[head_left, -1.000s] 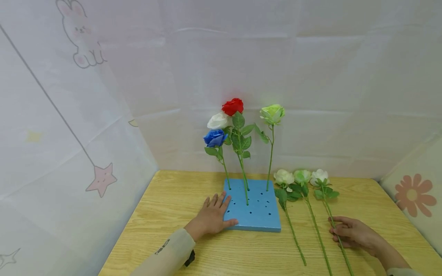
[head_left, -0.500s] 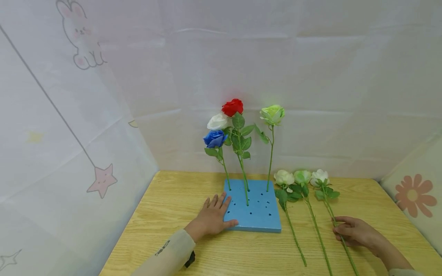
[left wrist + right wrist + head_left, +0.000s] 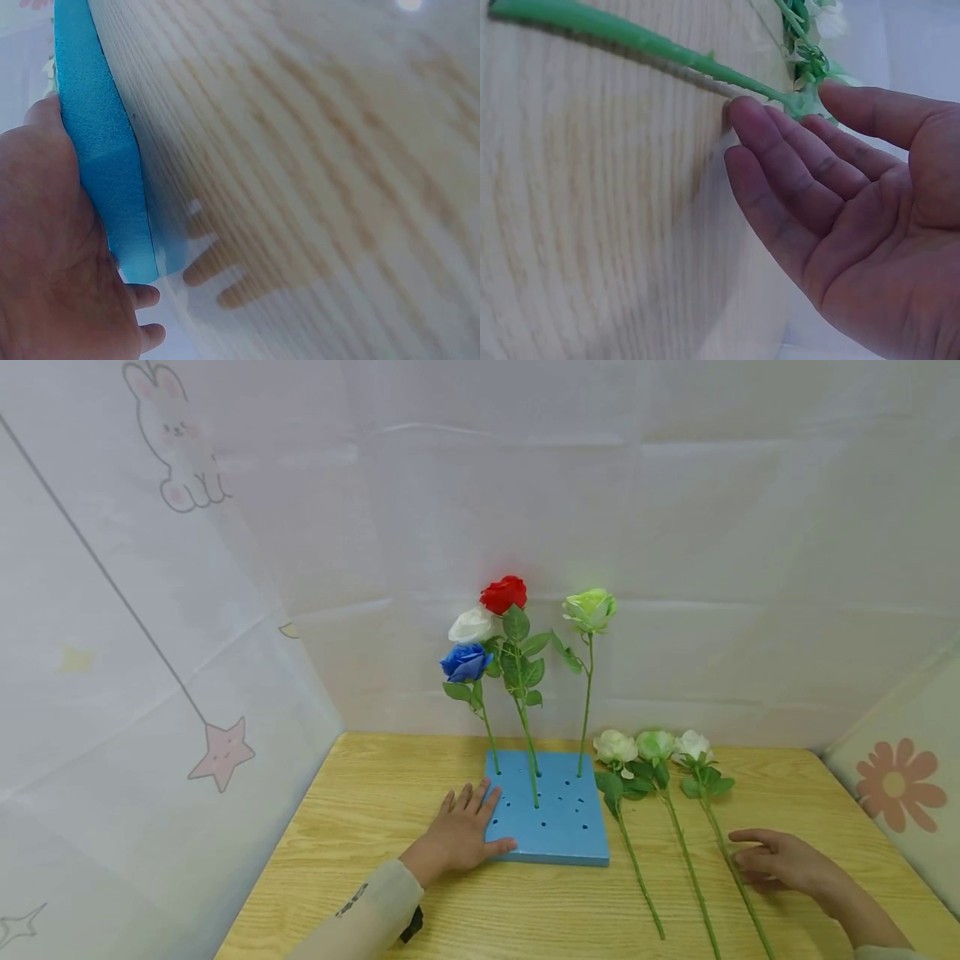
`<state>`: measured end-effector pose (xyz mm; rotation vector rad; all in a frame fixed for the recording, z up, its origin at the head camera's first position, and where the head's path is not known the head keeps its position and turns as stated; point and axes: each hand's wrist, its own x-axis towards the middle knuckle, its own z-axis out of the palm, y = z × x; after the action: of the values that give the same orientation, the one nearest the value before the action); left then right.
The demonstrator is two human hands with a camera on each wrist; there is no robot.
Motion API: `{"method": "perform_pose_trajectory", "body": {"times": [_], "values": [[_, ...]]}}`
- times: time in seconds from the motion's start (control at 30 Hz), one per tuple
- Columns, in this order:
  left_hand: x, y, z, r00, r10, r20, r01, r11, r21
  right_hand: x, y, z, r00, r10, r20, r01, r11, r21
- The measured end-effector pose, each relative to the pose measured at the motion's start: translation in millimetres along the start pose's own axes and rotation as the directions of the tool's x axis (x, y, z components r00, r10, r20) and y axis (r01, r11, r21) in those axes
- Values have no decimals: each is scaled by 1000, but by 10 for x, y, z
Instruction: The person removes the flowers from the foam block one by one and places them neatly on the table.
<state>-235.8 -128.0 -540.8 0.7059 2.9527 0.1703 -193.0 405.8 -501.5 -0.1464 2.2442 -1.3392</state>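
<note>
My left hand (image 3: 459, 833) rests spread on the left edge of a blue foam block (image 3: 551, 839) with small holes; the block's side (image 3: 112, 180) shows in the left wrist view. Standing in it are a blue rose (image 3: 467, 662), a white rose (image 3: 471, 624), a red rose (image 3: 504, 595) and a light green rose (image 3: 590, 610). My right hand (image 3: 787, 864) is just right of the stem of a lying white rose (image 3: 693, 747). In the right wrist view its fingers (image 3: 769, 195) are loosely bent with nothing between them, near the green stem (image 3: 652, 45).
Left of that white rose, a green-white rose (image 3: 656, 746) and a cream rose (image 3: 617, 747) lie on the wooden table (image 3: 360, 810), stems toward the front. A pale printed cloth (image 3: 750, 527) hangs behind the table and along both sides.
My right hand has loosened from the lying white rose's stem and shifted slightly right. That stem's lower end moved a little right too. The left hand has stayed on the foam block.
</note>
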Motion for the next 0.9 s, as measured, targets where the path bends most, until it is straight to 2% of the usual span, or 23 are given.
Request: {"method": "perform_pose_trajectory", "body": {"times": [0.3,0.53,0.7,0.9], "values": [[-3,5,-3,1000,-1,-2,1,1000,0,25,-208,29,999,-33,-27,32,999,-37],[7,10,-3,1000,0,2,0,1000,6,62,-417,148,996,-75,-50,72,996,-50],[6,7,-11,1000,0,9,0,1000,-1,110,-520,221,991,-126,-37,125,991,-40],[-5,12,-17,1000,-4,14,4,1000,-7,205,-610,330,990,-126,-62,124,992,-39]]}}
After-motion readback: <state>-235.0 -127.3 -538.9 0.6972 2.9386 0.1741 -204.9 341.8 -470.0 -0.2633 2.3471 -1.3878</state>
